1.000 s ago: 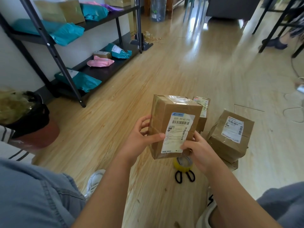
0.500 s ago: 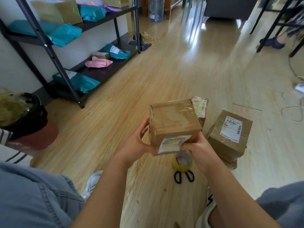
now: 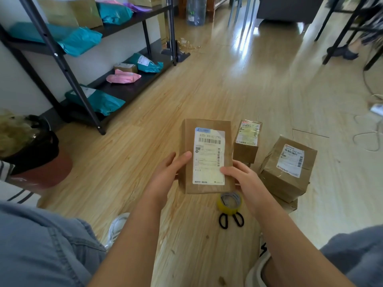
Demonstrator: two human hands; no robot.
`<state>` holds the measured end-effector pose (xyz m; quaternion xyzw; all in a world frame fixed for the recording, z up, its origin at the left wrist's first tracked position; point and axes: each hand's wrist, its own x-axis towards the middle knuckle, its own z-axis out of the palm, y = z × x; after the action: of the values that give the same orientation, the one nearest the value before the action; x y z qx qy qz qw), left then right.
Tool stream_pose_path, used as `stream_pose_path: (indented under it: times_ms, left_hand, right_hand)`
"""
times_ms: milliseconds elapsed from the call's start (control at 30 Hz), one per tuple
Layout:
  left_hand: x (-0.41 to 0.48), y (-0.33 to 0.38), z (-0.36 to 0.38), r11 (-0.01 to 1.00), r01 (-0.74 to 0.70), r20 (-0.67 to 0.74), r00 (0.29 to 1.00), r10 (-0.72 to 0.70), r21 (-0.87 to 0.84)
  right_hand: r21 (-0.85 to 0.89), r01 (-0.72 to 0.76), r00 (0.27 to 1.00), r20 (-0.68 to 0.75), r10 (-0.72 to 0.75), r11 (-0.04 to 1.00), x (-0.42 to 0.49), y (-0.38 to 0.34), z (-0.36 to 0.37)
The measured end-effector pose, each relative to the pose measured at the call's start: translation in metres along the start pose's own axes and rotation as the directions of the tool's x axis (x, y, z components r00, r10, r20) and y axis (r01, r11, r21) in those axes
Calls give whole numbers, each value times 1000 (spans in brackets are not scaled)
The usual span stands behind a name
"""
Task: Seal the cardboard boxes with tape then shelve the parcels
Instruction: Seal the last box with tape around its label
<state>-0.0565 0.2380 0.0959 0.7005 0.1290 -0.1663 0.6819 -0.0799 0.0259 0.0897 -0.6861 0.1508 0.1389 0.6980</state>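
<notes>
Gripping a brown cardboard box with a white shipping label (image 3: 208,154) at the centre of the view, the left hand (image 3: 165,175) clamps its nine o'clock edge and the right hand (image 3: 242,179) its four o'clock corner. Each thumb lies on the labelled face, while the fingers wrap behind it, out of sight. The box is held above the pale wooden floor (image 3: 238,90), label towards the camera. Its print is too blurred to read and its other faces are turned away.

At six o'clock from the box lies a yellow roll of clear tape (image 3: 229,201). It hides the blades of the black-handled scissors (image 3: 231,220), so only the loops show.

At three o'clock stand a small labelled brown carton (image 3: 246,141) and a larger tilted brown carton (image 3: 288,166). The larger one sits on cardboard I cannot make out.

At ten o'clock a black metal shelf rack (image 3: 132,85) holds teal and pink mailers; the frame cuts off its top and left end.

Bare floor runs open from eleven to two o'clock, between the rack's foot and the far dark furniture legs.
</notes>
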Motion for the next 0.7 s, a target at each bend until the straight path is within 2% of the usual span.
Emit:
stream_pose_path:
  times_ms: [133, 233, 533, 700]
  left_hand:
    - [2, -4, 1, 999, 30, 21, 999, -29, -45]
    - [4, -8, 1, 988, 88, -31, 995, -93, -127]
    - [7, -12, 2, 983, 153, -76, 984, -161, -104]
    - [3, -9, 4, 987, 132, -51, 989, -137, -95]
  right_hand:
    - [-18, 2, 999, -41, -3, 1000, 1, 0, -1]
    - [-42, 7, 998, -65, -9, 999, 1, 0, 0]
    - [-128, -7, 1000, -17, 5, 992, 1, -1, 5]
    - [-128, 2, 999, -36, -7, 992, 0, -7, 4]
